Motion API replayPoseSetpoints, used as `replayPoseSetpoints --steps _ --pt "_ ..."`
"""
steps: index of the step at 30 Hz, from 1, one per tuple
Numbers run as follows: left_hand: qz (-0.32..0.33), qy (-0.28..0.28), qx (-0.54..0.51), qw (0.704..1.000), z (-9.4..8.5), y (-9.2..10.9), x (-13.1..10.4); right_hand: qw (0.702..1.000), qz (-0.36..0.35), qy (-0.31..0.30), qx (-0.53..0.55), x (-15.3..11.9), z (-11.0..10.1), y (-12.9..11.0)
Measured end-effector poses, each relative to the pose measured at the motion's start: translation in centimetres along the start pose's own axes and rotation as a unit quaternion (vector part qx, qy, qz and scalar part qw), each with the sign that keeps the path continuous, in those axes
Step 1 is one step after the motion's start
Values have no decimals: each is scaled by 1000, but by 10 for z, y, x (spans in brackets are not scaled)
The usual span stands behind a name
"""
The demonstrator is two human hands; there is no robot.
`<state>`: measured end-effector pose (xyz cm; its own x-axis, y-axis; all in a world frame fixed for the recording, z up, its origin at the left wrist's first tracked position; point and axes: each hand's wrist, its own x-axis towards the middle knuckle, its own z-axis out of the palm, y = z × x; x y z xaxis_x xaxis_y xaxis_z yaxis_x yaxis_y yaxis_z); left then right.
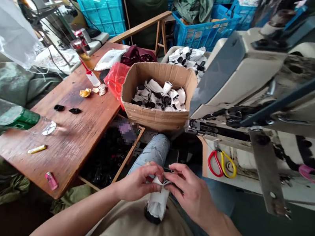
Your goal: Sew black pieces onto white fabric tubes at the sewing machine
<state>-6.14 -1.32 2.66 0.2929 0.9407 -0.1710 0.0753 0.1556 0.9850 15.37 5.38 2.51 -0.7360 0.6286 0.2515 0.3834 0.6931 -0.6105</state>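
Observation:
A small white fabric piece [157,203] with a black end hangs in front of my body, its upper edge between my hands. My left hand [140,181] pinches the top edge from the left, thumb and fingers closed on it. From the right, my right hand [190,191] holds the same edge between thumb and fingertips, its index finger raised. The black end rests near my beige garment. Ahead, a cardboard box [154,115] holds many similar white and black pieces [154,86].
A wooden table [93,124] at left carries a plastic bottle [22,118], a pink lighter [51,180] and a yellow lighter [37,149]. Below its edge is an open drawer [129,157]. Right stands a sewing machine [243,67] with scissors [222,163]. Blue crates [100,5] stand behind.

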Motion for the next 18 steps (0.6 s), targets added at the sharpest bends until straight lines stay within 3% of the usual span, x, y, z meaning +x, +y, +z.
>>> replayPoseSetpoints --steps 3,7,12,15,18 --pt "24 11 -13 1000 -3 -2 -1 998 -65 15 -19 4 0 1" --pt "62 30 154 986 -4 -1 -7 995 -99 3 -4 11 -4 -3" --pt "61 27 418 906 4 18 -18 993 -118 -11 1 18 -10 -12" --pt "72 10 488 870 6 33 -21 991 -128 -23 -1 23 -11 -19" --pt "52 -34 460 886 -4 41 -18 989 -141 -37 -2 27 -10 -26"
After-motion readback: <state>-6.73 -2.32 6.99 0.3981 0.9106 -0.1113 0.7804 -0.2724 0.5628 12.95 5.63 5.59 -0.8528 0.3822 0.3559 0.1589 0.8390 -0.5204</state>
